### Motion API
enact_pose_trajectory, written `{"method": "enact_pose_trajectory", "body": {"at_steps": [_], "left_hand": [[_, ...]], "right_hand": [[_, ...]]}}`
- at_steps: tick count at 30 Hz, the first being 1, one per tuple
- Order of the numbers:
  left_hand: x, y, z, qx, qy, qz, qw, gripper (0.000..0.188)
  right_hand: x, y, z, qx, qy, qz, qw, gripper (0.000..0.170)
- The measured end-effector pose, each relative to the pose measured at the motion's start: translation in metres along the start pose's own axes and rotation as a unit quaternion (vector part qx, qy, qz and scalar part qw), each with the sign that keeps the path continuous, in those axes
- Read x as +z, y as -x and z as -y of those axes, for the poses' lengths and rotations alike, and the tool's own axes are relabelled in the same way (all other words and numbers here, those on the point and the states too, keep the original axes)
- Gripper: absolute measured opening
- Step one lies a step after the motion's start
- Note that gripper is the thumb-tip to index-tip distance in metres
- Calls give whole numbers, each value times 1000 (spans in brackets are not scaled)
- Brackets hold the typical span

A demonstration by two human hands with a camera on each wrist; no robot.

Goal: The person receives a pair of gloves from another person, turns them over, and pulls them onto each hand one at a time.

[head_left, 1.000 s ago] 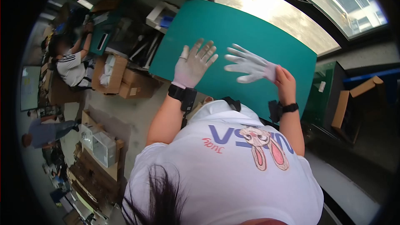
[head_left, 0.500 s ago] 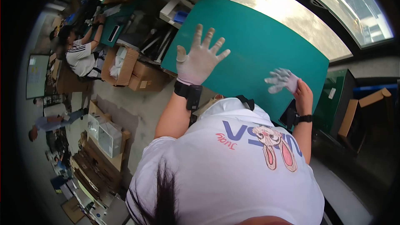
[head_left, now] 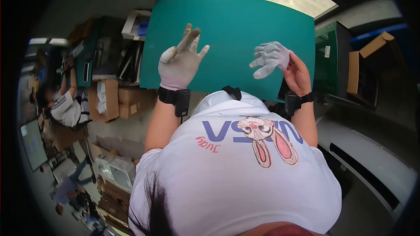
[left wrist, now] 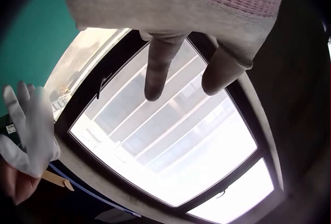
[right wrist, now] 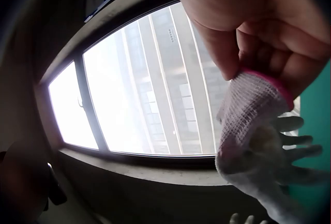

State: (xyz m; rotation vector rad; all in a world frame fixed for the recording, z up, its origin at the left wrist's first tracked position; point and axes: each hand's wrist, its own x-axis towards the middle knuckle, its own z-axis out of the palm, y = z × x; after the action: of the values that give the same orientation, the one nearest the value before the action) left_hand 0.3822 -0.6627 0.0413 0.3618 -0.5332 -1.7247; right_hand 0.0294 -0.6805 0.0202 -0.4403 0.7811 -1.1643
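My left hand point(head_left: 179, 66) wears a whitish work glove with a pinkish cuff and is held up over the green table point(head_left: 223, 17). Its thumb and fingers are spread, some bent a little, and hold nothing. A matching loose glove point(head_left: 271, 58) hangs from my bare right hand point(head_left: 299, 77), which pinches its cuff between thumb and fingers. In the right wrist view the pink-edged cuff point(right wrist: 253, 97) is between the fingertips, with the glove fingers dangling away from it. The left wrist view shows the same white glove point(left wrist: 33, 131) at the left edge.
A white box point(head_left: 133, 26) with a blue item stands left of the table. Cardboard boxes point(head_left: 131, 102) sit on the floor, near a seated person point(head_left: 65, 107). To the right are a green cabinet point(head_left: 328, 57) and an open carton point(head_left: 372, 46). A window runs behind the table.
My right hand has drawn the loose glove away from my left hand, and the glove's fingers now look more curled. The fingers of my left hand have bent somewhat. The head view has shifted.
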Motion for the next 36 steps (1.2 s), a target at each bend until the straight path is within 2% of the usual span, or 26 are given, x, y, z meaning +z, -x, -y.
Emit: {"method": "enact_pose_trajectory", "body": {"at_steps": [2,5,8,11,14,17,18,22,28,31,36], "left_hand": [[-1,-11,5,-25,-62,3,998,71],[5,-32,30,-80,-79,-3,994,74],[23,-54,64,-138,-229,27,963,81],[21,-67,93,-299,-98,61,947,76],[40,-73,103,-355,-84,32,931,64],[55,-72,99,-255,-245,-56,934,46],[62,-73,96,-212,-244,-96,942,37],[57,-76,85,-131,-343,-89,926,25],[52,-78,81,-89,-368,-83,922,24],[49,-81,79,-95,-389,-90,912,26],[40,-83,77,-121,-336,-74,931,26]], "right_hand": [[3,5,6,-8,-38,19,999,24],[11,11,10,-10,-69,25,997,25],[18,20,11,-17,-90,45,995,27],[20,28,15,-30,-77,50,995,28],[13,39,16,-52,-38,28,998,29],[4,48,19,-78,28,-18,996,29],[2,51,19,-85,54,-38,994,29],[-3,55,12,-118,102,-94,983,26],[2,57,4,-157,116,-105,975,26],[6,61,7,-161,127,-108,973,27],[4,61,6,-162,133,-123,970,27]]}}
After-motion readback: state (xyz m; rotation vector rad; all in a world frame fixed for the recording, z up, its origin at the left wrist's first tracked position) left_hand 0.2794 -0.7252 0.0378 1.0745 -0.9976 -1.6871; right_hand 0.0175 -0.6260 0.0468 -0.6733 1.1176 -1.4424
